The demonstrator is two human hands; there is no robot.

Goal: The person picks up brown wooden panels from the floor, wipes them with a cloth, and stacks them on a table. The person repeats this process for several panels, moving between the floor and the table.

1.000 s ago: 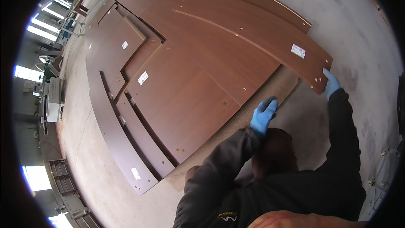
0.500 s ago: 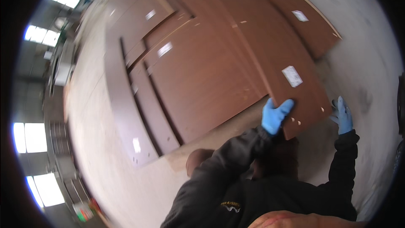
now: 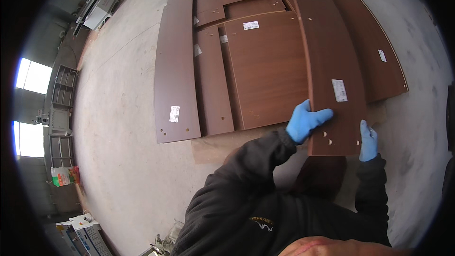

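Note:
A long brown wood panel (image 3: 337,128) with a white label and a few small holes near its close end lies between my hands. My left hand (image 3: 303,122), in a blue glove, is closed on its left edge. The thumb lies on top, and the fingers are partly hidden under the edge. Against the right edge is my right hand (image 3: 368,142), also gloved in blue, its fingers pointing up along the side and partly hidden by the panel. To the left, a wide brown panel (image 3: 265,76) lies beside it, and another labelled panel (image 3: 379,73) lies on the right.
Further left lie a narrow panel (image 3: 215,80) and a long greyish-brown panel (image 3: 175,76). A pale concrete floor (image 3: 123,114) surrounds the stack. Metal racks (image 3: 61,109) and a red, white and green bag (image 3: 65,176) stand along the left wall.
My right hand, spread and beside the panel before, now rests against its right edge. My left hand keeps its grip. The panel looks straighter as the view has turned.

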